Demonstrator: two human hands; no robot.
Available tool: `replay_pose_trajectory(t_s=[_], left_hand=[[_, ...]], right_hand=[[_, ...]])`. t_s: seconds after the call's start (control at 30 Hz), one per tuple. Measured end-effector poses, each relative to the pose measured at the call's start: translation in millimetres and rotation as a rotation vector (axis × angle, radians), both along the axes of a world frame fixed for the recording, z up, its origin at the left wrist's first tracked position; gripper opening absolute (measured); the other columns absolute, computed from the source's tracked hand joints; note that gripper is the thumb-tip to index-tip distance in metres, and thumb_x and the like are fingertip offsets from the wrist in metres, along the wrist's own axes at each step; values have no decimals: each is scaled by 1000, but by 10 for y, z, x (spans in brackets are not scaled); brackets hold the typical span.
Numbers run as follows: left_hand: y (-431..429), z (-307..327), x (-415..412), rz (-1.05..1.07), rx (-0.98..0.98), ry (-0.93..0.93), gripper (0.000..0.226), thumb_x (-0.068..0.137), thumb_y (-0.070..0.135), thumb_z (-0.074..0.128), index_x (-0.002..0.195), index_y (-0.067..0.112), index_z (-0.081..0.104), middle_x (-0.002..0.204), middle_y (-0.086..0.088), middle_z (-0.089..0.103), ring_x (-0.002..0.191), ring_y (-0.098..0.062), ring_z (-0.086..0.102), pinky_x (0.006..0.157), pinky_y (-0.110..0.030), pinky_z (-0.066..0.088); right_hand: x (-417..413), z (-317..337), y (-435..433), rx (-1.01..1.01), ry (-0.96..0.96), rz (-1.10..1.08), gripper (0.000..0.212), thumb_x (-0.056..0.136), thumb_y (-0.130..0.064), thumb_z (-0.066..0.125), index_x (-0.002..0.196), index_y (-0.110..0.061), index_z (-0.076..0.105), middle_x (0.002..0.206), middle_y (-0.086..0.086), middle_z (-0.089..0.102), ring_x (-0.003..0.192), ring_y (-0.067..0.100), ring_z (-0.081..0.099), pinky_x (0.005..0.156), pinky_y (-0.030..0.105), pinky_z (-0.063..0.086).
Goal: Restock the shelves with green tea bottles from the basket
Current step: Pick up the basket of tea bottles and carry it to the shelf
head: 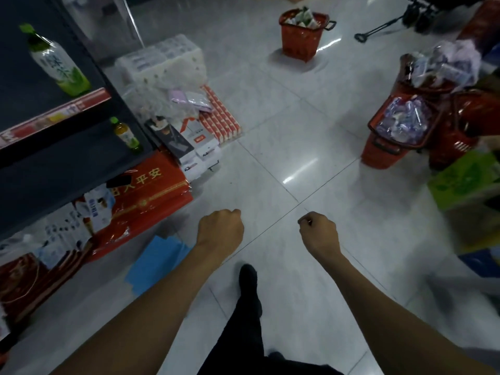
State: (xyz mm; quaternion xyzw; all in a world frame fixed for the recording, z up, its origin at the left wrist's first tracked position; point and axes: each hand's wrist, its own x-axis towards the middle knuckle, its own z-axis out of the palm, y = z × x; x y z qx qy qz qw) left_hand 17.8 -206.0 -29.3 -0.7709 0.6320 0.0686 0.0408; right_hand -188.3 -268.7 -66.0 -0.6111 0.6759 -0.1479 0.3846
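Down the label of the large green tea bottle (58,66), at ten o'clock: 绿茶. In gold on the red wrapped pack (157,190), at nine o'clock: 平安, earlier characters partly covered by a dark blot. Perhaps "42" on the white boxes (201,155) just above. Too blurred to read: red shelf-edge strip (54,115), small bottle (127,135), green carton (460,182) at three o'clock.

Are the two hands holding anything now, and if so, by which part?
Nothing is held. The left hand and the right hand are both curled into fists above the floor, and no object shows in either.
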Motion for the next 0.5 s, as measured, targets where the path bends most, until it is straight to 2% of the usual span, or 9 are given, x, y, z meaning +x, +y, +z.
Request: replay_pose_trajectory(t_s=[0.1,0.23,0.37,0.5], left_hand=[[-504,-79,383,-19,-61,0,19,95,20,43,93,13,61,89,-5,67,79,-23,66,59,-26,37],[-1224,-82,993,53,-83,73,22,97,25,40,96,15,59,93,-4,66,87,-22,66,65,-28,42],[-1966,-46,1382,26,-91,102,22,96,22,41,98,15,62,94,-4,67,85,-21,66,69,-29,49],[-2679,-22,1482,-11,-41,131,22,96,17,41,92,12,62,90,-6,67,77,-24,63,60,-27,35]], right_hand=[[426,22,-507,29,79,92,25,94,-15,46,102,-9,69,93,5,68,73,19,60,63,26,47],[1054,157,-1268,41,155,188,25,91,-13,47,102,-11,70,94,8,70,69,20,60,61,27,48],[1358,331,-1989,3,166,167,22,92,-14,48,102,-14,67,90,4,68,63,16,58,59,27,47],[1414,453,-2549,-20,99,19,24,94,-15,47,98,-7,69,80,6,67,62,18,59,61,31,50]])
